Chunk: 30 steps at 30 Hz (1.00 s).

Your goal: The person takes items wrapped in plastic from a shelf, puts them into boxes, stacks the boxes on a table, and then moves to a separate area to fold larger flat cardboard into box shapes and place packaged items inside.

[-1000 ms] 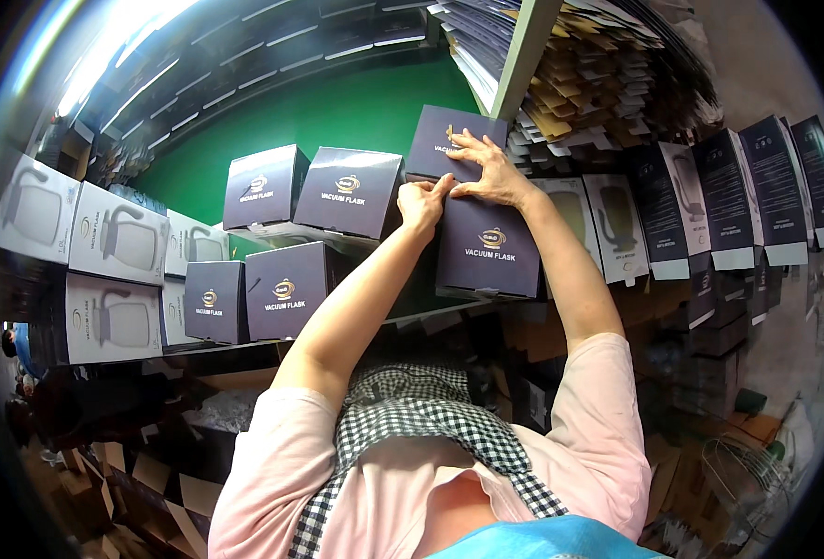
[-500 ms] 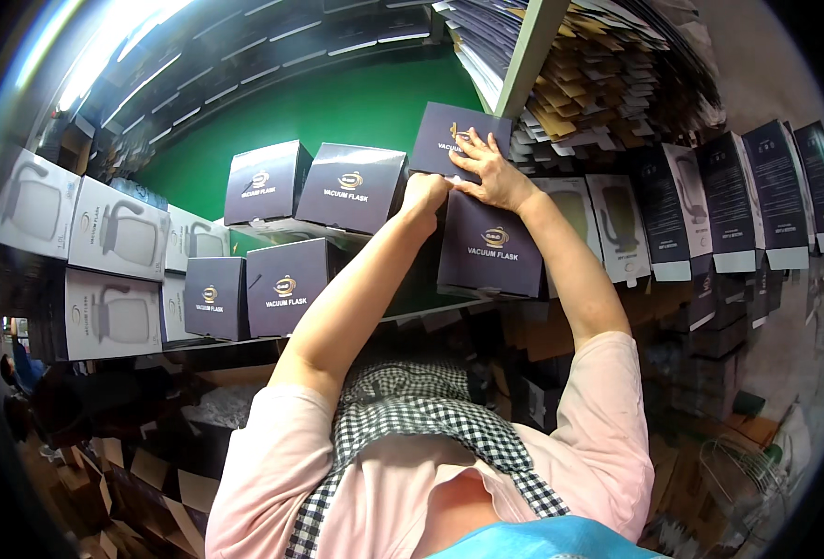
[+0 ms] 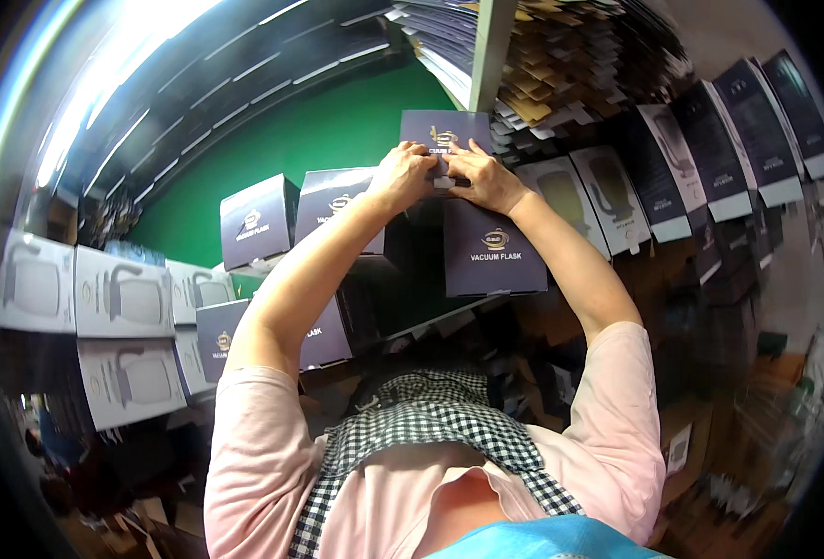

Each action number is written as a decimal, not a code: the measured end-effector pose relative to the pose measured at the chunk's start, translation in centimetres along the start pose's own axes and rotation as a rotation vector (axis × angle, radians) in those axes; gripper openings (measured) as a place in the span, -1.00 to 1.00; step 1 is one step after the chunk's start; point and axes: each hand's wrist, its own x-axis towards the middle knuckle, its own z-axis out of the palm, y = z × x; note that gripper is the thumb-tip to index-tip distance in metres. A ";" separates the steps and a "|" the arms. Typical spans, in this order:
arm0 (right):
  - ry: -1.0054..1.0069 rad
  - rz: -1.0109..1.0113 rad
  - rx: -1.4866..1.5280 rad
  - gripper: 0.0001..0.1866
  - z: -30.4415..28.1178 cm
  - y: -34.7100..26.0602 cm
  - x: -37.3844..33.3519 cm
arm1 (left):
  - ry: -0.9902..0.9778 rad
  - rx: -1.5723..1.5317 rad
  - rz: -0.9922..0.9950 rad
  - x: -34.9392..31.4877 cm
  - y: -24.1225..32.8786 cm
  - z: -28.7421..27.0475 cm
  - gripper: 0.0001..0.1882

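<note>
A dark purple carton (image 3: 465, 125) with a gold emblem rests on top of another dark carton (image 3: 496, 256) near the middle of the bench. My left hand (image 3: 406, 175) grips the upper carton at its lower left, with the fingers curled over its face. At the lower right of that face, my right hand (image 3: 488, 179) has bent fingers pressed against it, thumb near the bottom edge. Between the two hands a small pale tab shows at the carton's lower edge. My fingers hide part of the printed face.
Left of my hands stand more dark cartons (image 3: 255, 224), partly behind my left forearm. White cartons (image 3: 125, 291) with jug pictures are stacked at the far left. Tall cartons (image 3: 659, 172) line the right side. A pale post (image 3: 492, 56) rises beside piled flattened cardboard (image 3: 570, 65).
My right hand has gone from lying spread on the upper carton's face to bent fingers near its lower edge. My left hand has moved up onto the face. The view has shifted.
</note>
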 end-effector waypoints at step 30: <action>0.122 0.238 -0.006 -0.90 1.7 -3.4 0.7 | 0.053 0.171 0.222 -1.9 -1.8 3.5 -0.59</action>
